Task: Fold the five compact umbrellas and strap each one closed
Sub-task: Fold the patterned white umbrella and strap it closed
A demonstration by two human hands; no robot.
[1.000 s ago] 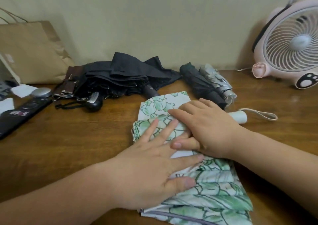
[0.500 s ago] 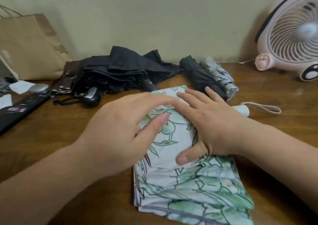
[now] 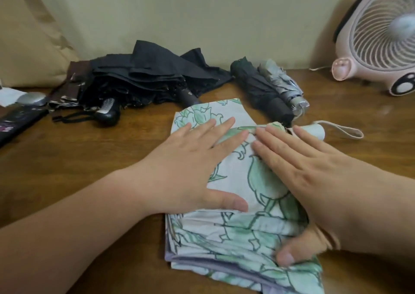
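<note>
Fingers (image 3: 221, 128) straight, left hand (image 3: 186, 165) and right hand (image 3: 314, 172) flatten the floral umbrella (image 3: 235, 233); two rolled umbrellas (image 3: 265, 91) look finished, black umbrellas (image 3: 139, 80) lie loose.

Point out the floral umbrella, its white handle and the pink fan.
floral umbrella (image 3: 238, 177): head view, on the flattened leaf-print canopy fabric.
white handle (image 3: 317, 131): head view, on the cylinder's side, near the wrist loop.
pink fan (image 3: 377, 46): head view, on the front grille.
</note>
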